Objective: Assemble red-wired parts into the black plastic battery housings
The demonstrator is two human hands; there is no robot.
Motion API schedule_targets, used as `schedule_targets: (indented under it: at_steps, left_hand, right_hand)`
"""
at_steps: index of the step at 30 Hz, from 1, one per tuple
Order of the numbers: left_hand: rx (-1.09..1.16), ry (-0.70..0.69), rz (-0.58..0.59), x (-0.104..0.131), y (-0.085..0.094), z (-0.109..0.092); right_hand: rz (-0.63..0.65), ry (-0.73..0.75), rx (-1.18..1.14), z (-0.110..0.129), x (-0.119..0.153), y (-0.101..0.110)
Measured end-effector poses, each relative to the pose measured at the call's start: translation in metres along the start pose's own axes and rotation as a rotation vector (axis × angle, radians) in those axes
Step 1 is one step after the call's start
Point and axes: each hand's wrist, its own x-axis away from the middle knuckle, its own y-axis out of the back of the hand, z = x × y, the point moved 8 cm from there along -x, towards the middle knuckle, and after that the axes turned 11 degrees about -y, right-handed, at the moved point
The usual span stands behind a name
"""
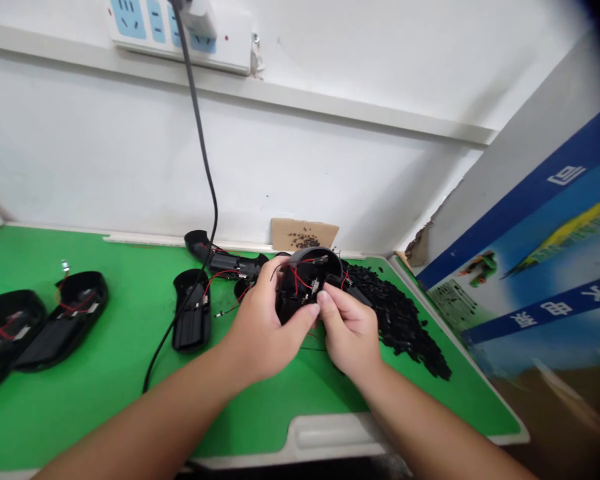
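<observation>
My left hand (265,320) is wrapped round a black plastic housing (310,257) with a round rim, its thumb along the near side. Red wires and a small light-coloured component show inside. At the housing's right inner edge, the thumb and fingers of my right hand (350,327) are pinched together; whatever lies between the fingertips is hidden. Similar black housings with red wires lie on the green table top (260,413), one housing (193,310) just left of my left hand. A pile of small black parts (410,320) spreads right of my right hand.
A black cable (200,133) hangs from the wall power strip (230,43) across the table. More housings (63,320) lie at the left. A cardboard piece (305,233) with tiny dark bits is by the wall. A printed blue-and-white box (540,233) stands at the right.
</observation>
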Motion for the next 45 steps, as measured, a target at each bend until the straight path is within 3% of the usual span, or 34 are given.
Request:
schedule_targets:
  at_steps: [5,14,21,33,39,45]
  left_hand:
    - [0.138,0.178,-0.109,-0.002,0.004,0.011]
    - [0.143,0.281,-0.275,0.0,0.009,0.019]
    - [0.156,0.319,-0.241,0.002,0.006,0.018]
    - [0.009,0.089,-0.174,-0.008,0.013,0.002]
    - [-0.067,-0.022,-0.141,-0.006,0.01,-0.006]
    - [-0.128,-0.166,-0.061,-0.003,0.006,-0.015]
  right_hand:
    - [-0.035,0.166,0.066,0.013,0.008,-0.003]
    - [0.074,0.217,0.185,0.02,0.007,-0.011]
    - [0.112,0.237,0.181,0.021,0.007,-0.01]
    - [0.084,0.222,0.167,0.025,0.006,-0.007]
    - [-0.032,0.343,0.216,0.037,0.008,0.001]
    - [0.079,0.354,0.282,0.042,0.005,-0.001]
